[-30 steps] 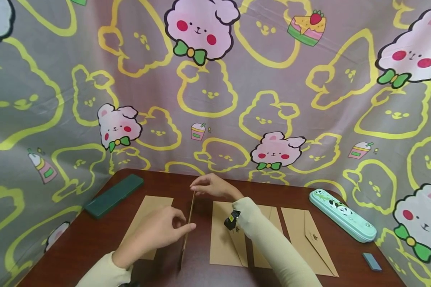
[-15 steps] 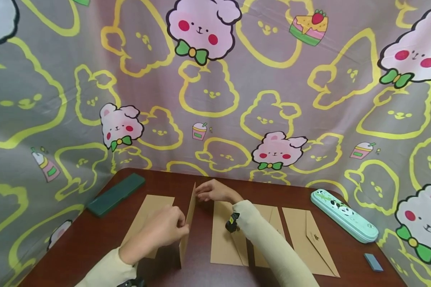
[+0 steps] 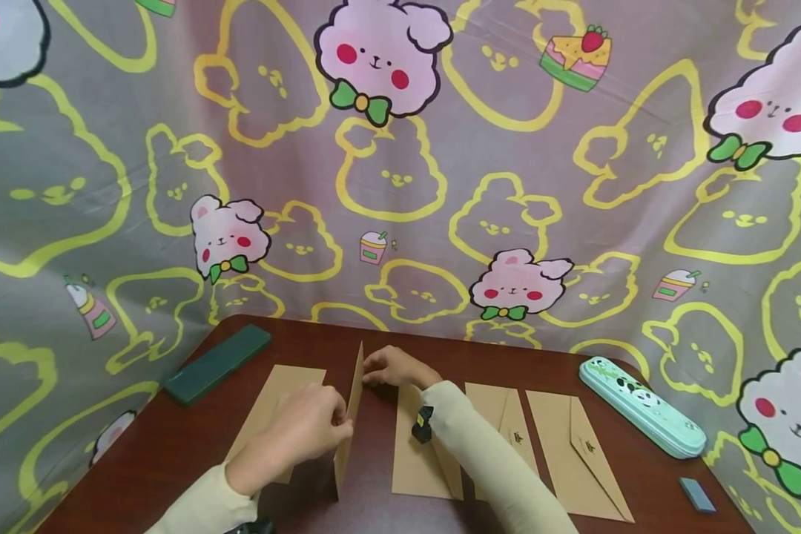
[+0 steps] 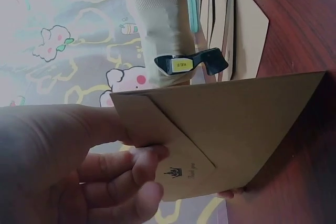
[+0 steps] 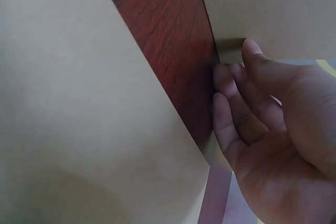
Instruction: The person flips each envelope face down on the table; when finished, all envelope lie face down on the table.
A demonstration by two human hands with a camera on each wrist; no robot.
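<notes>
A brown paper envelope (image 3: pixel 356 393) stands upright on its long edge on the table. In the left wrist view its face shows a pointed flap and a small crown print. My left hand (image 3: pixel 300 426) pinches its near upper corner, the thumb (image 4: pixel 105 127) going behind the paper and the fingers in front. At the far end my right hand (image 3: pixel 397 367) holds the edge. The right wrist view has the right thumb (image 5: pixel 253 48) against the envelope's face and the curled fingers (image 5: pixel 226 80) at its corner.
One envelope (image 3: pixel 260 415) lies left of the upright one. Three more lie to the right: the nearest (image 3: pixel 417 467), a middle one (image 3: pixel 487 400) and an outer one (image 3: pixel 554 423). A dark green case (image 3: pixel 220 363), a mint panda case (image 3: pixel 641 404) and a blue eraser (image 3: pixel 697 495) lie farther out.
The right hand has slid from the envelope's far top corner down to its right side. The left fingers have closed on the near corner, and the envelope has turned slightly, showing more of its face.
</notes>
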